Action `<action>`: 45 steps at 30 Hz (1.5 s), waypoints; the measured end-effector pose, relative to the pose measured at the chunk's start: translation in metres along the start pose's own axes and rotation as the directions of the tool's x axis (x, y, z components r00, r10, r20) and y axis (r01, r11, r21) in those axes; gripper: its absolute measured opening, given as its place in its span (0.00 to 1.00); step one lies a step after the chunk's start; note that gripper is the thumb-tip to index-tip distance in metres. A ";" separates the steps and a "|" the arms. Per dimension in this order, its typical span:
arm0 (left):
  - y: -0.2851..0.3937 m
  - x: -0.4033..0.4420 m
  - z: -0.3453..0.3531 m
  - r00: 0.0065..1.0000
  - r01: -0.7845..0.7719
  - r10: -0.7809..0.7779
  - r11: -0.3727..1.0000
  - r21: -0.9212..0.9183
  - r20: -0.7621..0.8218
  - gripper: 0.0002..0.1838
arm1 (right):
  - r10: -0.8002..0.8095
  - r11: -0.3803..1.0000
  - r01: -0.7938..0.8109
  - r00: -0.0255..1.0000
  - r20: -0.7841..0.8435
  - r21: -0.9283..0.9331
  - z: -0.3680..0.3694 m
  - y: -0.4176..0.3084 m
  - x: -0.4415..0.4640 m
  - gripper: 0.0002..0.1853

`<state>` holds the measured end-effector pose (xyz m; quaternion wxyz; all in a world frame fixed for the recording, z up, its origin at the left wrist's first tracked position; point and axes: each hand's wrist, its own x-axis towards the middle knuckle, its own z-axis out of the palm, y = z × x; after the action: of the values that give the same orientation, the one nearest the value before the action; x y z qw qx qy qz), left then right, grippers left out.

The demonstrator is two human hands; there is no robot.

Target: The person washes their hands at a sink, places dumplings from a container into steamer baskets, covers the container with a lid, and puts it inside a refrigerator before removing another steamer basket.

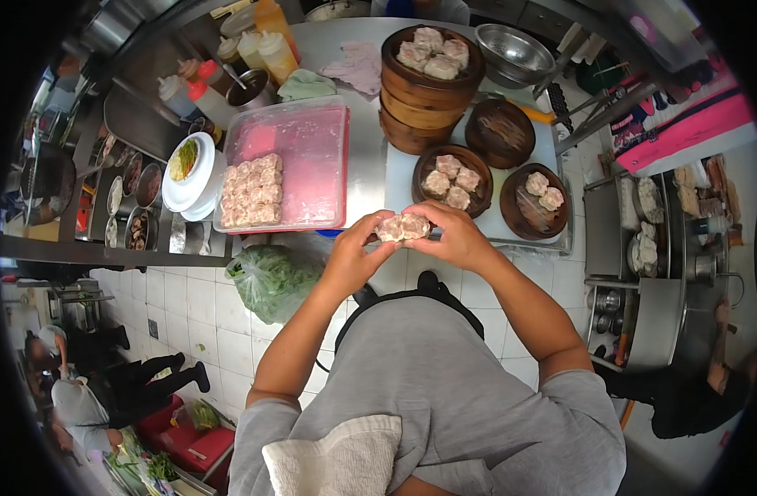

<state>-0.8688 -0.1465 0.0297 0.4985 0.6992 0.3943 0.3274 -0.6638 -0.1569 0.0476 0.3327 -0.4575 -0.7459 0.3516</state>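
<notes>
Two pale pink shumai dumplings (pixel 403 228) sit side by side between my hands, just off the counter's front edge. My left hand (pixel 355 255) pinches the left one with thumb and fingers; my right hand (pixel 456 236) pinches the right one. Just beyond my right hand is a round bamboo steamer (pixel 421 183) with several shumai in it. To its right, another steamer (pixel 511 217) holds two. At the left, a red-and-clear plastic tray (pixel 312 165) carries rows of shumai (pixel 253 192).
Stacked steamers (pixel 411 124) stand at the back, topped with several shumai, beside a metal colander (pixel 515 51). Another steamer (pixel 500 132) shows no dumplings. White plates (pixel 198 194) and sauce bottles (pixel 277 56) are at left. A bag of greens (pixel 271 285) hangs below. Other people work nearby.
</notes>
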 end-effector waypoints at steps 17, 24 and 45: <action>0.008 0.016 0.068 0.960 0.249 -0.279 0.841 -0.481 0.010 0.21 | 0.426 0.516 -0.418 0.882 0.200 0.748 -0.040 0.036 -0.060 0.20; 0.032 0.060 0.073 0.956 0.257 -0.114 0.766 -0.589 0.269 0.22 | 0.455 0.807 -0.108 0.741 -0.494 0.580 -0.098 0.065 -0.118 0.19; 0.017 0.150 0.209 0.846 -0.527 0.416 0.560 0.639 0.333 0.20 | 0.167 0.692 -0.592 0.688 -0.706 -0.414 -0.096 0.089 -0.126 0.22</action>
<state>-0.6163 -0.1096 -0.0046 0.1103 0.9365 0.2500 0.2197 -0.5003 -0.2211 0.0024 0.3039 -0.7810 -0.5454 -0.0161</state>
